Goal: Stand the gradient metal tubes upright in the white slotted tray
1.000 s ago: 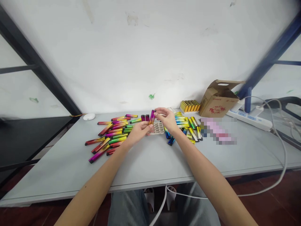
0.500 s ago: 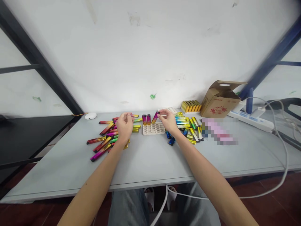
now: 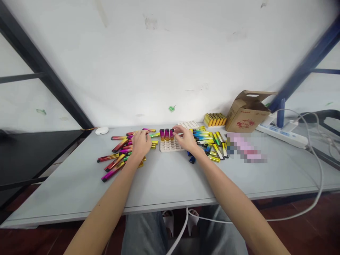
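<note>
A white tray with round holes [image 3: 170, 146] lies on the grey table [image 3: 170, 180]. Three purple-to-gold lighters [image 3: 166, 134] stand upright in its back row. My right hand [image 3: 186, 138] pinches the top of the rightmost standing lighter. My left hand [image 3: 140, 142] rests, fingers curled, on a pile of rainbow-coloured lighters [image 3: 119, 156] left of the tray; its fingertips close on one of them. A second heap of gold, blue and green lighters [image 3: 209, 141] lies right of the tray, beside my right wrist.
A second holed tray [image 3: 188, 124] and a block of yellow lighters [image 3: 214, 119] sit at the back by the wall. A cardboard box [image 3: 248, 111], a power strip [image 3: 284, 134] with white cables and a white mouse-like object [image 3: 101, 130] are also on the table.
My right hand has stood the purple-gold lighter in the tray beside the other two. My left hand let go of it and moved left onto the pile.
</note>
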A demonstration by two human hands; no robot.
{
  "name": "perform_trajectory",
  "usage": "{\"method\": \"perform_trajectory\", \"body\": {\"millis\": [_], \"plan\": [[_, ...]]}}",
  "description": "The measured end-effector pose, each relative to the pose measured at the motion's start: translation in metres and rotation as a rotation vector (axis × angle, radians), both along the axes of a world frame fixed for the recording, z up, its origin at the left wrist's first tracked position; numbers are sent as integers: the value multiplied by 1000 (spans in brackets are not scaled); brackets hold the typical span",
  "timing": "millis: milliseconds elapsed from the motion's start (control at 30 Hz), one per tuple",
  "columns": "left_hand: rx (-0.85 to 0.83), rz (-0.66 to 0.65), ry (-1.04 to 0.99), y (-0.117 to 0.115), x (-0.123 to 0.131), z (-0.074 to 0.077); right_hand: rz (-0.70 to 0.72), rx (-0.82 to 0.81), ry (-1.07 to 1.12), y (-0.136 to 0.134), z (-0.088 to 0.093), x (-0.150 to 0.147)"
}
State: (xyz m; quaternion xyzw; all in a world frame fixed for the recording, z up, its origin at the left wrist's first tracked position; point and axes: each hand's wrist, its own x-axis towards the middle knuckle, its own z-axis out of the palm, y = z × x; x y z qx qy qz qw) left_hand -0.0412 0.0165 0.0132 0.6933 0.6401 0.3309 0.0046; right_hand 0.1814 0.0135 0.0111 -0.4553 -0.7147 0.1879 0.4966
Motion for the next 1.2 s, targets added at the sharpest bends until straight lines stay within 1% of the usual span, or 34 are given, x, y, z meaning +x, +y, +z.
{"method": "perform_trajectory", "body": {"millis": [100, 167, 267, 333, 433, 500, 567, 700, 833, 933, 1067, 1200], "plan": [[-36, -3, 41, 5, 0, -1, -2, -5, 10, 0, 1, 0], [-71, -9, 71, 14, -4, 1, -5, -11, 21, 0, 1, -1], [-131, -30, 132, 38, -12, 7, -20, -9, 21, 2, 0, 0], [-163, -84, 168, 58, -18, 11, -29, -7, 24, 4, -1, 1], [-245, -86, 144, 82, -22, 14, -32, -26, 57, 5, -2, 2], [-262, -90, 139, 92, -22, 12, -30, -39, 79, 5, -2, 2], [-253, -101, 148, 96, -20, 9, -40, -34, 93, 5, -1, 2], [-195, -117, 157, 96, -18, 3, -88, 21, 128, 1, 5, 1], [-155, -147, 152, 94, -17, 2, -108, 53, 160, -2, 11, 1], [-32, -181, 91, 88, -17, 5, -115, 64, 171, -2, 12, 1], [155, -181, -150, 65, -12, 15, -118, 61, 173, 1, 8, 2], [166, -214, -533, 31, -4, 23, -117, 61, 160, 4, 5, 2]]}}
